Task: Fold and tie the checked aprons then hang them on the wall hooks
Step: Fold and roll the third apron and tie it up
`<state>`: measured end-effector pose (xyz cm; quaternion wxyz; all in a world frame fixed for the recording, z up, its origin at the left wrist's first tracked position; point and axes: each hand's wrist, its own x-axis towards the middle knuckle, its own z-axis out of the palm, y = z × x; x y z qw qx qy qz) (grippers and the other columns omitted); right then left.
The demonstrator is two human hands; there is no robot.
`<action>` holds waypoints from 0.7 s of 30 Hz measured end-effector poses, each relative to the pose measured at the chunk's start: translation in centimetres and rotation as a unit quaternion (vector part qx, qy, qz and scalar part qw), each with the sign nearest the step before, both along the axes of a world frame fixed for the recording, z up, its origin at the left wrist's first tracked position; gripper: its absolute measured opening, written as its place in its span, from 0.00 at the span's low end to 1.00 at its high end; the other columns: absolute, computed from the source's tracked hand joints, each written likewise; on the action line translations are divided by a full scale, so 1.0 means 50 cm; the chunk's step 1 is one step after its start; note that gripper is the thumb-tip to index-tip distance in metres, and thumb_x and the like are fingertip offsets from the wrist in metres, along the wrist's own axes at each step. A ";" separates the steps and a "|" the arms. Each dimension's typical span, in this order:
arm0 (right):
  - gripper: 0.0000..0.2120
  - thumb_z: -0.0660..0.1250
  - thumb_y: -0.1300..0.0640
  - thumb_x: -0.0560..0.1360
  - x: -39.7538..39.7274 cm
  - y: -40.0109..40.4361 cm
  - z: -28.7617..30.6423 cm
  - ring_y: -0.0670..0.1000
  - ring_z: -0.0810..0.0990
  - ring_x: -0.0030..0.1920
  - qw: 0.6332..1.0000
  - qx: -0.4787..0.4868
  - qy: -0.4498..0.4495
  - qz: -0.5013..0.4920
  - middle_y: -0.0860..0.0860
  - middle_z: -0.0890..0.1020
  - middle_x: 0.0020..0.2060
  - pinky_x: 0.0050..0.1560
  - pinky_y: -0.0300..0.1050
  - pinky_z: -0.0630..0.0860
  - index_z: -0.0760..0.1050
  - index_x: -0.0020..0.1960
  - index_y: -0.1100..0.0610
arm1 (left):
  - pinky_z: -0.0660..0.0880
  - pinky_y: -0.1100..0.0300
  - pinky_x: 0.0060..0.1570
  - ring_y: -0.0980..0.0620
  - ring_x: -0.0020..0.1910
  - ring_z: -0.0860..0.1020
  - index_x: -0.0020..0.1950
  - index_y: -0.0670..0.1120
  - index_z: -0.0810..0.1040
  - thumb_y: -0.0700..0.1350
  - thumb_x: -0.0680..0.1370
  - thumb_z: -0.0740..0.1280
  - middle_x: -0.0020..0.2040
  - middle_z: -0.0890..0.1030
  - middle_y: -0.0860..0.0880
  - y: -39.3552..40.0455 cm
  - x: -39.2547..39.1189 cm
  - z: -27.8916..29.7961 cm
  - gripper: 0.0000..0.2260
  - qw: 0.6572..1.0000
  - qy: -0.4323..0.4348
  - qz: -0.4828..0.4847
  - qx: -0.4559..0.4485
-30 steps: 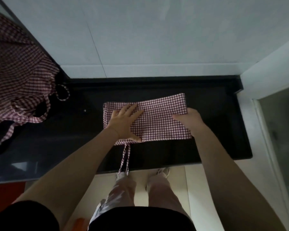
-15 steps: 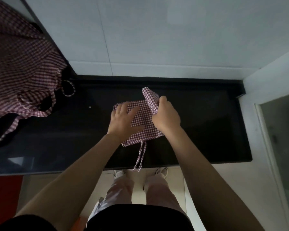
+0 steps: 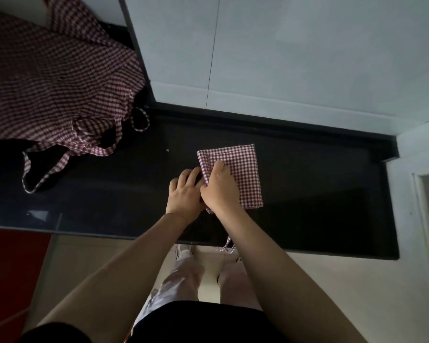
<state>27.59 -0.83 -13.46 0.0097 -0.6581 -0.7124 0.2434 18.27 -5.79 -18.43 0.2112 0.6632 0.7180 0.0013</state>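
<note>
Folded red-and-white checked cloth apron (image 3: 243,169) looks light and floppy: your right hand (image 3: 219,188) pinches its left edge, left hand (image 3: 185,191) rests relaxed alongside, so take its dangling tie strings (image 3: 227,246).

The folded apron (image 3: 238,169) was checked in dark red and white, small even squares all over. Its tie strings (image 3: 227,246), hanging over the counter edge, carried the same check. The heaped apron (image 3: 52,78) at the left showed the same dark red and white check, strap included. The countertop (image 3: 320,194) was glossy black. The wall tiles (image 3: 307,58) were pale grey-white. The cabinet front (image 3: 13,268) below was deep red, the floor (image 3: 357,293) beige.
</note>
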 end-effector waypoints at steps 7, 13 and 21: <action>0.10 0.61 0.54 0.80 0.032 0.014 -0.011 0.49 0.78 0.43 0.977 -0.126 0.151 -0.078 0.52 0.77 0.52 0.39 0.40 0.73 0.72 0.59 0.56 | 0.71 0.49 0.66 0.46 0.64 0.71 0.65 0.42 0.75 0.38 0.78 0.64 0.64 0.75 0.44 0.015 -0.020 0.019 0.15 0.940 -0.226 0.184 0.175; 0.09 0.58 0.59 0.82 0.086 0.059 0.037 0.45 0.78 0.47 0.972 -0.137 0.168 -0.087 0.46 0.77 0.49 0.47 0.39 0.73 0.76 0.56 0.54 | 0.60 0.50 0.76 0.44 0.75 0.63 0.71 0.38 0.71 0.43 0.82 0.54 0.73 0.69 0.40 0.074 0.078 0.080 0.19 0.952 -0.238 0.060 0.180; 0.13 0.64 0.60 0.79 0.264 0.044 0.024 0.46 0.77 0.50 0.986 -0.099 0.075 -0.115 0.49 0.77 0.56 0.49 0.42 0.75 0.72 0.63 0.52 | 0.37 0.50 0.77 0.46 0.80 0.39 0.81 0.47 0.45 0.54 0.85 0.44 0.82 0.44 0.46 0.077 0.091 0.001 0.26 0.995 -0.047 -0.075 0.045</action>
